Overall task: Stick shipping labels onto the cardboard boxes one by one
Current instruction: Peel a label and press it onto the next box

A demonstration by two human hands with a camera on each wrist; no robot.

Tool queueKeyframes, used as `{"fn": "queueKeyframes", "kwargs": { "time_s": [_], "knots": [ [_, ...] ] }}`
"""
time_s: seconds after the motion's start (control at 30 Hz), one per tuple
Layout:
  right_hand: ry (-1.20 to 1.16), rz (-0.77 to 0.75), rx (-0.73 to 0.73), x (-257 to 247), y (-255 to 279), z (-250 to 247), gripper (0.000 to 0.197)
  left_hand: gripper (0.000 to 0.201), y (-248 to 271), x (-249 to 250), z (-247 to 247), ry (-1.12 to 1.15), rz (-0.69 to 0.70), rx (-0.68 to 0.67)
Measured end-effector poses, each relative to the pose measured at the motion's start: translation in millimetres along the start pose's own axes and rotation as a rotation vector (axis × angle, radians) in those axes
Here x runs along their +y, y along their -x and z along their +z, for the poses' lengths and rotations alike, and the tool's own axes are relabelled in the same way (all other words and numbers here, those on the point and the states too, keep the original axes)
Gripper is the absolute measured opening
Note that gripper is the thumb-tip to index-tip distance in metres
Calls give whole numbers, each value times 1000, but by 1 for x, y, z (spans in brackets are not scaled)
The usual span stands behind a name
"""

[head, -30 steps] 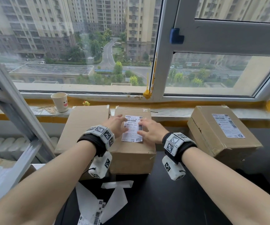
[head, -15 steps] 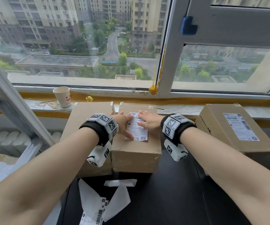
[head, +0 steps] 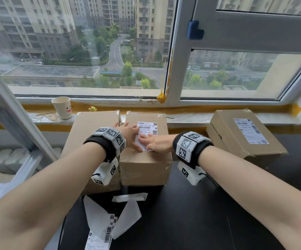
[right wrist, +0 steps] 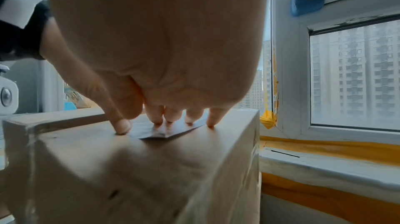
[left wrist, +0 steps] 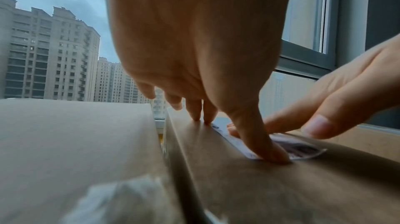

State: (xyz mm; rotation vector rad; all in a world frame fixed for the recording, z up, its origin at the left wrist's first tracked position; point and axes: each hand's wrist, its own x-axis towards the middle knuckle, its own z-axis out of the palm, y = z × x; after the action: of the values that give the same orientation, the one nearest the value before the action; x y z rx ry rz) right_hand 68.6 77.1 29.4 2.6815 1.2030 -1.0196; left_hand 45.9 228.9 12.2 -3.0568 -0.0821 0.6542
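Fingers of both the left hand (head: 129, 133) and right hand (head: 157, 144) are lying flat, pressing 1 white rectangular shipping label (head: 147, 129) onto the brown cardboard box (head: 146, 165).

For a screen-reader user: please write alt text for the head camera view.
Both hands, left hand and right hand, press a white shipping label flat onto the middle cardboard box by a window. An unlabelled box sits left; a labelled box sits right.

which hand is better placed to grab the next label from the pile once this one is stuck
Left, probably. The left hand works on the side nearer the loose labels, which lie low and left of the middle box; the right hand would cross over.
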Motion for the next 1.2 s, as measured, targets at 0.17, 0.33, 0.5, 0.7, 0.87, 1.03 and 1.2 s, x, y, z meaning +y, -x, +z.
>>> {"fn": "queueKeyframes", "kwargs": {
  "time_s": [0.17, 0.33, 0.5, 0.7, 0.87, 1.03, 1.2],
  "knots": [
    [8, 41, -9, 0, 16, 16, 54, 90, 14, 4, 11, 23, -31, 10],
    [-17, 110, 19, 4, 36, 31, 53, 77, 25, 5, 19, 38, -46, 5],
    [-34, 166, 47, -2, 42, 42, 58, 58, 40, 19, 29, 19, 26, 25],
    [-34, 164, 51, -10, 44, 50, 58, 58, 58, 34, 43, 32, 84, 8],
    [-78, 171, 96, -1, 58, 56, 61, 60, 68, 25, 48, 13, 26, 20],
    [-105, 135, 149, -3, 56, 63, 59, 54, 71, 24, 55, 48, 59, 78],
    [-79, 133, 193, 7, 40, 62, 57, 50, 69, 18, 51, 60, 100, 107]
  ]
}}
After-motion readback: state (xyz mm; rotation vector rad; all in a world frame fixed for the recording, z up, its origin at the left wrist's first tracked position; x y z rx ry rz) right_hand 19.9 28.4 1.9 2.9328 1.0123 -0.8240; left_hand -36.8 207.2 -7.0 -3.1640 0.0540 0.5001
